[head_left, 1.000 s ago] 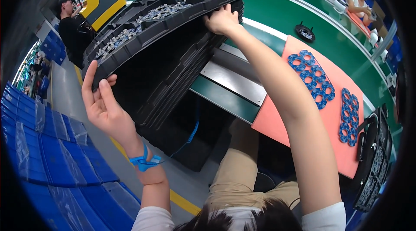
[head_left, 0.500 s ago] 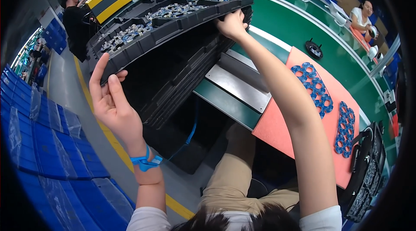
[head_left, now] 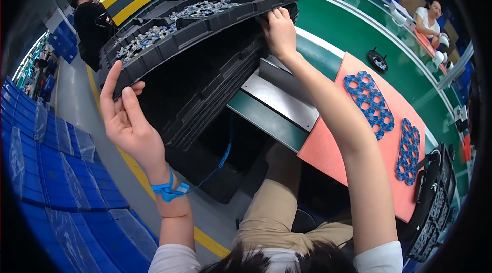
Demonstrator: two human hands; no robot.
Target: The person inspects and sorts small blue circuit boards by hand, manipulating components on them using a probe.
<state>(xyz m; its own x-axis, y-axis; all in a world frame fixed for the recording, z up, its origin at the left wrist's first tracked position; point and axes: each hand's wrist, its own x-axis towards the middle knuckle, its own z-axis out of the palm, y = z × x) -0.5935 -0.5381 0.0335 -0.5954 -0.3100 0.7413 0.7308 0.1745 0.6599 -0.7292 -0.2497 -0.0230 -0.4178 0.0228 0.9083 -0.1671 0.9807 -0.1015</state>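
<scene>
A black plastic tray [head_left: 205, 29] with compartments full of small blue and silver parts [head_left: 202, 9] is tilted up above a stack of similar black trays [head_left: 218, 100]. At its near left corner is my left hand [head_left: 128, 119], thumb and fingers closed around the rim, index finger stretched along the side. A blue wrist strap [head_left: 170, 189] circles that wrist. My right hand [head_left: 281, 32] grips the tray's right end with bent fingers; the fingertips are partly hidden at the rim. Dark space shows between the raised tray and the stack.
Two blue ring-patterned boards [head_left: 369, 101] lie on a salmon-coloured mat [head_left: 335, 155] at right, beside a metal bracket [head_left: 279, 101]. Blue bins [head_left: 61, 170] line the left. A green conveyor [head_left: 328, 17] carries a black ring part [head_left: 377, 60]. Two people [head_left: 89, 27] work farther off.
The raised tray has shifted slightly left, and my left hand with it. My right hand has moved a little right, its fingers curled at the rim. White parts on the far line have slid left.
</scene>
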